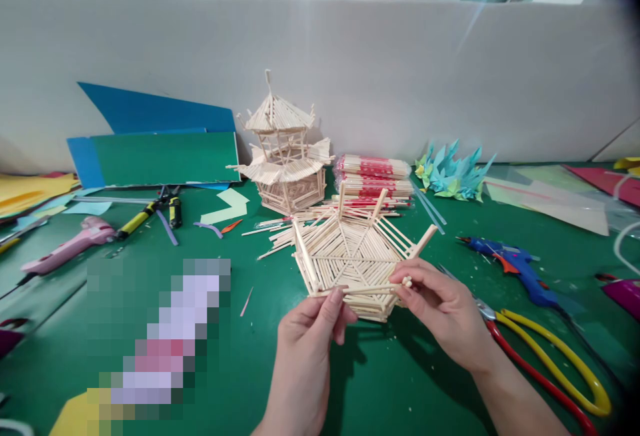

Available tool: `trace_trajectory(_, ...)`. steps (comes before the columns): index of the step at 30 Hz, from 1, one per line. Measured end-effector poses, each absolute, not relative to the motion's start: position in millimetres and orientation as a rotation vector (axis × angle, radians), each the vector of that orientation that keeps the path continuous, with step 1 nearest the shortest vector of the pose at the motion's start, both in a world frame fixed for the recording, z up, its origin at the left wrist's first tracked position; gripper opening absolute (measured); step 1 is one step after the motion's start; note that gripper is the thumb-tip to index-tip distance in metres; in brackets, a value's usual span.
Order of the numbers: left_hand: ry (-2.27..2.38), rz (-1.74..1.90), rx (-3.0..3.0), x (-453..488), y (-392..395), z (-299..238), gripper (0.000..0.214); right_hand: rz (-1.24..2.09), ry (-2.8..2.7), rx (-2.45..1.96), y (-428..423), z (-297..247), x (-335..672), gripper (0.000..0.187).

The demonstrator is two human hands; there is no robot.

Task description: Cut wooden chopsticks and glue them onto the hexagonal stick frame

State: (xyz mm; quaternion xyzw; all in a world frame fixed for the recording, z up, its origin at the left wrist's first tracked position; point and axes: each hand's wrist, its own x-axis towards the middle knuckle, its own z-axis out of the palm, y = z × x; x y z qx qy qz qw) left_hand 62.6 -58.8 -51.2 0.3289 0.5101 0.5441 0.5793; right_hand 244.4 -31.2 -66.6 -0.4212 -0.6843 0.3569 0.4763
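Holding a thin stick (360, 288) along the near edge of the hexagonal stick frame (355, 249), the two hands work at its front rim. The left hand (310, 329) is closed on the stick's left end, thumb and fingertips pinching it against the frame's near-left corner. The right hand (440, 309) is closed on the right end in a fingertip pinch at the near-right corner, the other fingers curled under the frame. The frame sits tilted up off the green table (250, 369), apparently propped by both hands.

To my judgement, the step goes well if the stick lies flush and parallel with the layer under it, its ends meeting the corner posts evenly, with light pressure so the stacked rows do not shift.

Behind the frame stand a finished pagoda model (283, 156) and wrapped stick bundles (373, 173). To the frame's right lie a blue glue gun (510, 266) and yellow-and-red cutters (550, 363); far to its left, a pink glue gun (65, 246).
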Motion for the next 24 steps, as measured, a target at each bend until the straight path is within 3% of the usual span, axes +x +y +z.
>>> trace_trajectory(8, 1.428, 1.077, 1.177, 33, -58, -48, 0.033, 0.881, -1.669, -1.028, -31, -68, 244, 0.009)
trace_trajectory(16, 1.667, 1.297, 1.672, 14, -53, -45, 0.013, 0.871, -1.665, -1.018, -31, -63, 242, 0.01)
trace_trajectory(24, 1.529, 1.401, 2.376, 7, -50, -44, 0.003, 0.876, -1.67, -1.005, -31, -65, 243, 0.01)
